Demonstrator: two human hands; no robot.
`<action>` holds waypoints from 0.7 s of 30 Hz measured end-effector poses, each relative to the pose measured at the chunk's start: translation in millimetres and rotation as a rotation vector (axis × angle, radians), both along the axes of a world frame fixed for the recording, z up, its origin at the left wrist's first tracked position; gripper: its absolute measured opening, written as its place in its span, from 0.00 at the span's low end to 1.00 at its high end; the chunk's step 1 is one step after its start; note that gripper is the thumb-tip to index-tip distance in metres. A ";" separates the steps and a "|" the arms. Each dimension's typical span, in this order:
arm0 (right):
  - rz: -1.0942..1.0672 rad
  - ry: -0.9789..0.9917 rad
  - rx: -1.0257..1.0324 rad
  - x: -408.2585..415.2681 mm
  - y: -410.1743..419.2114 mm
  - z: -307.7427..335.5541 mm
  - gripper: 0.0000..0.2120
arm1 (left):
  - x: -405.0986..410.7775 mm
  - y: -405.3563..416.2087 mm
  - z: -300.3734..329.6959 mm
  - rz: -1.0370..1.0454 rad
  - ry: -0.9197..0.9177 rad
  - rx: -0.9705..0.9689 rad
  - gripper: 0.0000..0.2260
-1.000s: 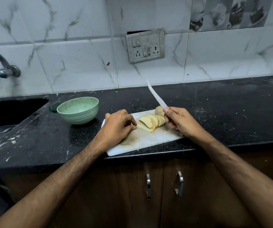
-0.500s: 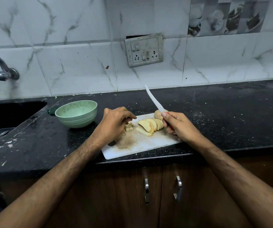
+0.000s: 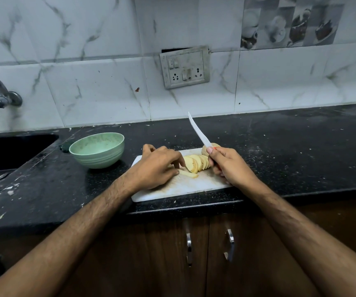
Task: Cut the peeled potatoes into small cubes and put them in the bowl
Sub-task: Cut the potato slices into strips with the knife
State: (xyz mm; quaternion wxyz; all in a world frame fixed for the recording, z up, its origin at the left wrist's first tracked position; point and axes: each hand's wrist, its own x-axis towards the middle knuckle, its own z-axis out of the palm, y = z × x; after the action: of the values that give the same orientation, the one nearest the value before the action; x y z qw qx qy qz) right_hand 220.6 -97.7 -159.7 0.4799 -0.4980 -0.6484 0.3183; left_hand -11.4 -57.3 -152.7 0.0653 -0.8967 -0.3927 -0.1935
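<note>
A white board [image 3: 185,187] lies on the black counter [image 3: 290,151], near its front edge. On the board sits a fanned row of potato slices [image 3: 196,162], leaning on one another, with an uncut potato [image 3: 213,145] just behind them at the far edge of the board. One slice [image 3: 188,174] lies flat in front of the row.

The left hand [image 3: 157,166] rests palm down on the board, its fingers curled loosely, with the fingertips [image 3: 181,162] touching the nearest slice and the flat one; whether it actually pinches either, or hides more pieces under the palm, is hard to tell from here. The right hand [image 3: 228,166] grips the knife [image 3: 198,131] by its handle, fingers wrapped round it and the thumb laid up along the base of the blade. The white blade points up and away toward the wall, clear of the slices.

A green bowl [image 3: 96,150] stands on the counter to the left of the board, apart from it. Further left is the sink [image 3: 12,151], with a tap [image 3: 1,93] on the tiled wall above it. A switch plate [image 3: 184,68] is set in the wall behind the board. Below the counter are brown cupboard doors [image 3: 215,254] with metal handles.
</note>
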 end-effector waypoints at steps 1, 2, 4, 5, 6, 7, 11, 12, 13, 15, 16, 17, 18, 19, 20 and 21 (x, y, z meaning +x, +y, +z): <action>-0.009 -0.002 0.002 -0.1 0.2 0.1 0.20 | -0.6 -1.9 -0.2 -0.009 0.005 0.016 0.07; -0.017 -0.009 0.003 -0.4 0.6 0.0 0.20 | -1.5 -3.8 -0.9 -0.021 0.010 0.036 0.07; -0.024 -0.021 -0.002 -0.8 1.8 -0.3 0.20 | -4.9 -7.8 -2.7 -0.048 0.006 0.074 0.08; -0.023 -0.028 -0.007 -1.1 2.3 -0.7 0.20 | -7.3 -9.6 -3.4 -0.057 -0.003 0.089 0.08; -0.021 -0.038 -0.010 -1.2 2.8 -1.4 0.20 | -9.9 -11.3 -4.5 -0.061 -0.010 0.094 0.08; -0.021 -0.053 -0.009 -1.3 2.8 -1.9 0.20 | -12.3 -12.8 -5.3 -0.059 -0.010 0.092 0.09; -0.015 -0.120 0.005 -2.1 0.6 -1.4 0.20 | -18.4 -18.4 -8.8 -0.053 -0.045 0.088 0.07; -0.010 -0.126 0.001 -2.0 0.0 -0.4 0.20 | -19.4 -20.1 -9.1 -0.053 -0.065 0.102 0.06; -0.005 -0.139 -0.006 -1.8 -0.8 1.6 0.20 | -20.1 -22.0 -9.0 -0.052 -0.080 0.119 0.06; 0.005 -0.214 -0.027 -1.7 -3.9 7.8 0.21 | -21.9 -26.5 -9.4 -0.048 -0.106 0.136 0.06; 0.003 -0.285 -0.041 -1.9 -6.8 12.3 0.21 | -23.2 -28.6 -10.3 -0.043 -0.115 0.130 0.06; -0.006 -0.376 -0.056 -2.0 -11.6 17.7 0.21 | -24.2 -30.5 -11.8 -0.039 -0.122 0.119 0.06; -0.019 -0.486 -0.073 -1.9 -18.0 23.4 0.21 | -25.2 -32.0 -13.9 -0.036 -0.129 0.106 0.06; -0.028 -0.603 -0.089 -2.4 -26.2 29.1 0.21 | -26.6 -32.8 -16.1 -0.034 -0.141 0.097 0.06; -0.035 -0.716 -0.105 -2.8 -35.6 33.8 0.21 | -28.0 -33.1 -18.3 -0.035 -0.157 0.093 0.07; -0.043 -0.812 -0.123 -3.3 -46.0 37.7 0.20 | -28.8 -32.9 -20.3 -0.038 -0.174 0.092 0.07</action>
State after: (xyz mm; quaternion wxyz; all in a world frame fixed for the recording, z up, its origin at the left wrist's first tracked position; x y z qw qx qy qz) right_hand 217.3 -143.7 -122.0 0.1608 -0.6242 -0.7545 0.1238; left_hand -40.2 -90.1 -173.0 0.0682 -0.8798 -0.3706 -0.2896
